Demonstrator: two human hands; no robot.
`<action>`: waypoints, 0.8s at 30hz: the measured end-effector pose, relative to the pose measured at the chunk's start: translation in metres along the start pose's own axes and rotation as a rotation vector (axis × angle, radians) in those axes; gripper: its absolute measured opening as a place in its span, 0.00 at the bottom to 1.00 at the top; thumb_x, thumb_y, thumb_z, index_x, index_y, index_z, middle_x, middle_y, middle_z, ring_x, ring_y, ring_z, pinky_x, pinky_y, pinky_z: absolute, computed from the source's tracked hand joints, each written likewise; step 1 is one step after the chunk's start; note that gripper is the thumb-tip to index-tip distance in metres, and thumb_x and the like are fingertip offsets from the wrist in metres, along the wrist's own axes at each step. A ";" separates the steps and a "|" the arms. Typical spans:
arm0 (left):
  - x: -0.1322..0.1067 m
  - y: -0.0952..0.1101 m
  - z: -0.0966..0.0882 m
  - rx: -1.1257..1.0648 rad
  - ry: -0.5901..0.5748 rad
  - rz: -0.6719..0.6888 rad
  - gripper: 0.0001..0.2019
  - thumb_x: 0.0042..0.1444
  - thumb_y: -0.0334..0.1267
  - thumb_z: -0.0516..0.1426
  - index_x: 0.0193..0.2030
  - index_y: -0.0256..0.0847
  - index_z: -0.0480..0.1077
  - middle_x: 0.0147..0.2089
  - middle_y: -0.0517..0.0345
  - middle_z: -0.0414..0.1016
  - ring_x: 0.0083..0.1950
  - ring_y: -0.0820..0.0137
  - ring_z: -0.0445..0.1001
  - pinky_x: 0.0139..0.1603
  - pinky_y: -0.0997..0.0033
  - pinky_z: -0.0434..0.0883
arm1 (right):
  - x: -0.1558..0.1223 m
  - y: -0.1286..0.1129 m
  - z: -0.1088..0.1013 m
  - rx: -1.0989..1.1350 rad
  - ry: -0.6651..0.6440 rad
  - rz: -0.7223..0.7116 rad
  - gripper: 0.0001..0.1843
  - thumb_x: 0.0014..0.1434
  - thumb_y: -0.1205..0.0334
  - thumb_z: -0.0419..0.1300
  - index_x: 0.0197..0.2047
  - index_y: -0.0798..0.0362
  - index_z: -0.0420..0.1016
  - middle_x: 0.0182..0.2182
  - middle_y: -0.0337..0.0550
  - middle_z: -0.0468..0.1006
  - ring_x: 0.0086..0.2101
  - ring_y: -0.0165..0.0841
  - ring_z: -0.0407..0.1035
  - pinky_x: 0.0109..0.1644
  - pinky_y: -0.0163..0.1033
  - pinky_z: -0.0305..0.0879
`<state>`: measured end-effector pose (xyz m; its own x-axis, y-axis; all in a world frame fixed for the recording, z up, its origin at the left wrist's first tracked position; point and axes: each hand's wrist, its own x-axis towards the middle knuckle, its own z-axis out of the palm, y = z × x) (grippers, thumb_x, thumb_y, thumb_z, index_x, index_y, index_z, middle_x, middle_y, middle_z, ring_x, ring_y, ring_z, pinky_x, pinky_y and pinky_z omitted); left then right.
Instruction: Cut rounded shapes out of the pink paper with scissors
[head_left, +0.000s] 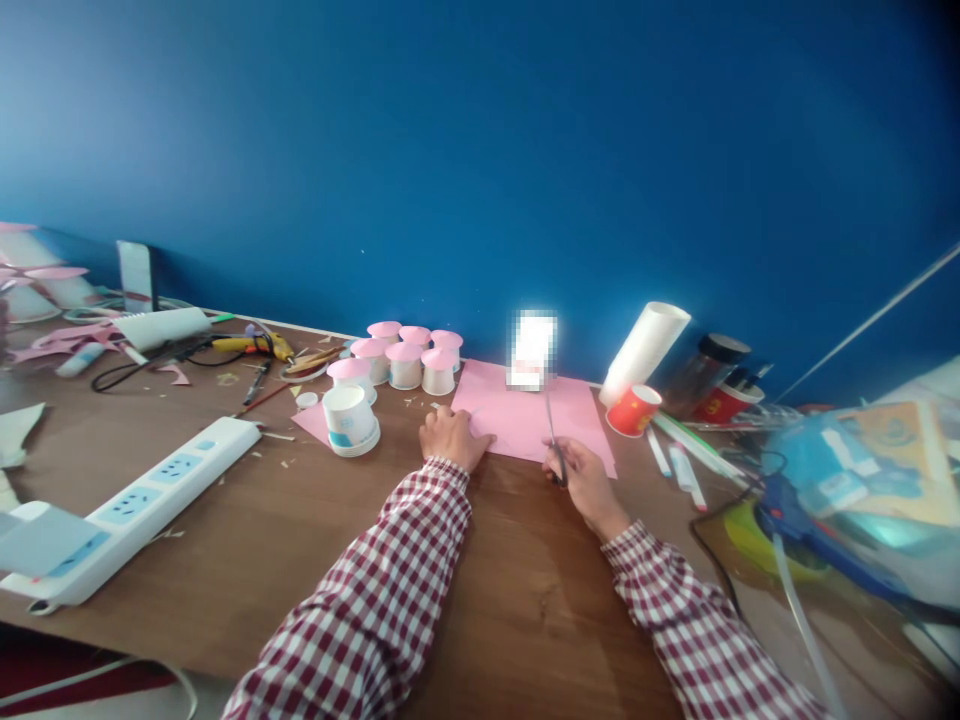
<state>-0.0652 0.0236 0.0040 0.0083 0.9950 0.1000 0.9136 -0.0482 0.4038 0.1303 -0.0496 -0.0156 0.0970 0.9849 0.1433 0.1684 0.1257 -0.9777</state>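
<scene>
A sheet of pink paper lies on the brown table against the blue wall. My left hand rests at its near left corner, thumb spread out onto the sheet and the other fingers bent down beside it. My right hand grips a pair of scissors by the handles at the sheet's near edge, the blades pointing away from me over the paper. Whether the blades are apart cannot be made out. A pixelated upright object stands at the back of the sheet.
Left of the paper stand several white cups with pink tops and a plain paper cup. A power strip and yellow glue gun lie farther left. A red cup, white roll and blue glue gun are right.
</scene>
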 end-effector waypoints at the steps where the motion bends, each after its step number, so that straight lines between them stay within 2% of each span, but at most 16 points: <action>1: 0.001 -0.001 0.000 -0.018 -0.012 -0.006 0.28 0.42 0.58 0.58 0.47 0.42 0.72 0.50 0.38 0.68 0.53 0.46 0.63 0.49 0.53 0.60 | 0.000 0.000 0.000 0.000 -0.003 0.001 0.25 0.51 0.45 0.62 0.43 0.56 0.71 0.23 0.39 0.72 0.25 0.31 0.66 0.29 0.36 0.65; 4: 0.003 -0.003 0.002 -0.096 -0.013 -0.008 0.24 0.43 0.52 0.60 0.46 0.43 0.72 0.50 0.40 0.69 0.52 0.47 0.65 0.48 0.54 0.61 | 0.000 0.001 0.000 0.004 -0.009 0.013 0.24 0.51 0.46 0.62 0.44 0.57 0.70 0.24 0.39 0.71 0.25 0.31 0.66 0.30 0.36 0.64; 9: 0.007 -0.006 0.007 -0.159 0.023 0.023 0.08 0.49 0.42 0.57 0.36 0.46 0.74 0.41 0.48 0.75 0.46 0.53 0.69 0.44 0.59 0.61 | 0.000 0.002 -0.001 0.007 -0.015 0.007 0.25 0.52 0.46 0.62 0.44 0.57 0.71 0.24 0.40 0.71 0.26 0.31 0.66 0.31 0.37 0.65; 12: 0.006 -0.007 0.009 -0.205 0.059 0.057 0.06 0.51 0.39 0.56 0.34 0.46 0.74 0.35 0.51 0.76 0.42 0.58 0.71 0.43 0.62 0.62 | 0.001 0.003 -0.001 0.013 -0.018 0.005 0.24 0.52 0.47 0.63 0.44 0.57 0.71 0.24 0.39 0.71 0.26 0.31 0.66 0.31 0.36 0.64; 15: 0.004 -0.007 0.010 -0.303 0.189 0.086 0.08 0.51 0.38 0.56 0.35 0.46 0.76 0.39 0.52 0.75 0.39 0.63 0.71 0.39 0.66 0.64 | 0.001 0.004 -0.001 0.029 -0.015 -0.006 0.23 0.51 0.47 0.63 0.44 0.57 0.71 0.23 0.38 0.70 0.26 0.31 0.66 0.31 0.36 0.65; 17: 0.002 -0.005 0.009 -0.402 0.292 0.086 0.08 0.51 0.37 0.56 0.34 0.46 0.76 0.38 0.53 0.74 0.36 0.66 0.71 0.37 0.68 0.65 | 0.001 0.004 0.000 0.039 -0.012 -0.004 0.23 0.50 0.48 0.64 0.43 0.56 0.71 0.23 0.37 0.70 0.26 0.30 0.66 0.30 0.36 0.64; 19: 0.000 -0.002 0.009 -0.531 0.359 0.089 0.08 0.50 0.37 0.56 0.34 0.45 0.76 0.31 0.57 0.73 0.31 0.70 0.70 0.35 0.70 0.65 | 0.001 0.004 0.001 0.042 -0.013 0.002 0.23 0.50 0.48 0.64 0.44 0.56 0.71 0.23 0.37 0.70 0.25 0.30 0.66 0.30 0.36 0.65; 21: -0.001 0.002 0.010 -0.707 0.372 0.109 0.08 0.50 0.36 0.56 0.35 0.43 0.76 0.25 0.60 0.71 0.28 0.72 0.69 0.34 0.72 0.66 | 0.000 0.003 0.001 0.026 -0.013 0.005 0.23 0.51 0.48 0.63 0.44 0.57 0.71 0.23 0.37 0.70 0.25 0.30 0.66 0.30 0.36 0.65; 24: -0.002 0.007 0.015 -1.017 0.321 0.144 0.07 0.49 0.34 0.57 0.34 0.39 0.75 0.32 0.56 0.76 0.32 0.72 0.72 0.35 0.74 0.68 | -0.001 0.002 0.000 -0.020 -0.014 -0.006 0.23 0.51 0.48 0.63 0.45 0.57 0.71 0.23 0.38 0.71 0.25 0.30 0.66 0.30 0.36 0.65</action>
<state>-0.0523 0.0224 -0.0068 -0.1531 0.9116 0.3815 0.1449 -0.3612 0.9212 0.1306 -0.0500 -0.0179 0.0817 0.9857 0.1472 0.1890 0.1297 -0.9734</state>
